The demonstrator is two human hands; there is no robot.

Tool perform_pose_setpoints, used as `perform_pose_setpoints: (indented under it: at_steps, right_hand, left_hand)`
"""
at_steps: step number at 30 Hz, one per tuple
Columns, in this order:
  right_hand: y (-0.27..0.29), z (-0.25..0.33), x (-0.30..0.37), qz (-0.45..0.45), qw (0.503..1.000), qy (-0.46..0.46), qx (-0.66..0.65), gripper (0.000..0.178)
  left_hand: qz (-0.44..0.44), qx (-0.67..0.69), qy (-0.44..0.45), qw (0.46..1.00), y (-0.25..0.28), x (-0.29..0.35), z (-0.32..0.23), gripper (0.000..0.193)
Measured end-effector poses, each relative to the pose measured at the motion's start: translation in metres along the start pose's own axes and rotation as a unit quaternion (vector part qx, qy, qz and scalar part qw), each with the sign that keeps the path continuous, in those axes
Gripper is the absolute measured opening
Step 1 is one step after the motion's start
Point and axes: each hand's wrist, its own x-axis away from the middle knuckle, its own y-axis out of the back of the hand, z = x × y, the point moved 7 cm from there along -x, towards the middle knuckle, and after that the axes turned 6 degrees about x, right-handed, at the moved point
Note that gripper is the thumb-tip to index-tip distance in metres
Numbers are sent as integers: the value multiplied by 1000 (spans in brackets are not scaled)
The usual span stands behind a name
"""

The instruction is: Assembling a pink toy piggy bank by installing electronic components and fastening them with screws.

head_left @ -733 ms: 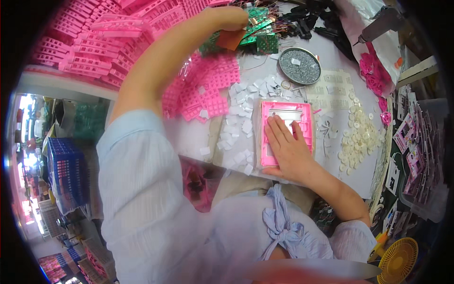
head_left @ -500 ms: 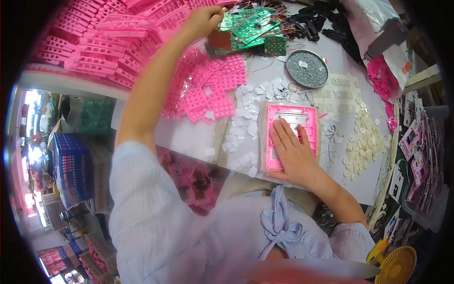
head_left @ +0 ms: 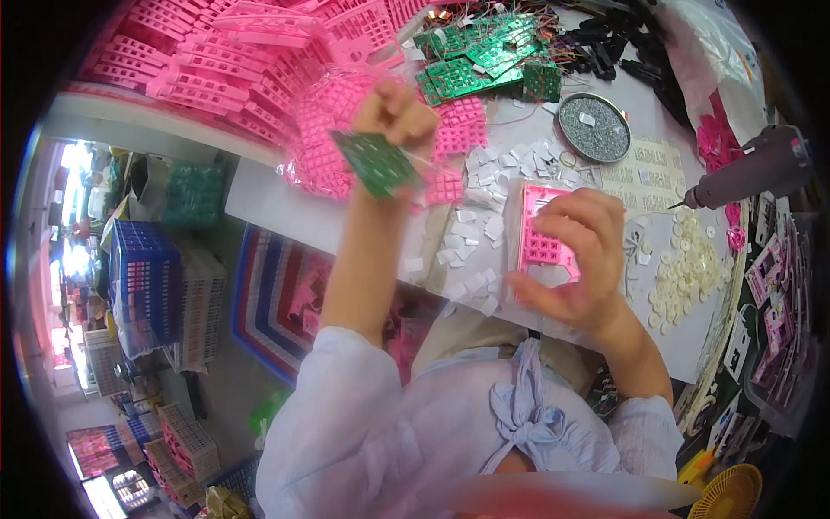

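My left hand [head_left: 398, 114] is closed, with a green circuit board [head_left: 378, 164] hanging from it, blurred by motion, above the pink keypad pieces. How the fingers grip the board is hard to make out. My right hand [head_left: 592, 255] arches over a pink plastic housing [head_left: 529, 201], its thumb by the left edge and its curled fingers apart from the thumb. Between thumb and fingers a pink keypad [head_left: 543, 251] shows in the housing. The hand covers much of the housing's right side.
Green circuit boards [head_left: 475, 60] with wires lie at the back, beside stacked pink frames [head_left: 233, 69]. A round dish of screws [head_left: 594, 128], white tabs [head_left: 471, 233] and cream discs [head_left: 687, 277] surround the housing. An electric screwdriver [head_left: 752, 169] hangs at the right.
My left hand has come back from the board pile with a circuit board. My right hand has risen from lying flat to an arched shape, uncovering the keypad. The screwdriver appears lower.
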Motion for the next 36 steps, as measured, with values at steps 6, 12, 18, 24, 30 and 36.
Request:
perform_pose_setpoints:
  at_steps: [6,12,18,24,30,36]
  right_hand:
    - [-28,38,9,-76,997,16,22,37]
    - [-33,-68,-32,-103,978,-143,-110,24]
    - [-45,-154,-69,56,972,-214,-80,20]
    - [-38,-135,-78,79,973,-152,-155,20]
    - [-28,-93,-89,283,912,-141,-261,18]
    - [-7,-75,-102,383,891,-175,-169,17]
  left_hand:
    - [9,-68,13,998,7,44,47,14]
    - [-86,-497,-211,837,-8,37,-13,30]
    - [-142,-511,-152,834,37,2,-88,31]
    - [-33,-629,-173,757,-7,14,-61,29]
    - [137,-638,-6,758,-72,8,17,28]
    - [200,-535,278,772,-72,17,73,29]
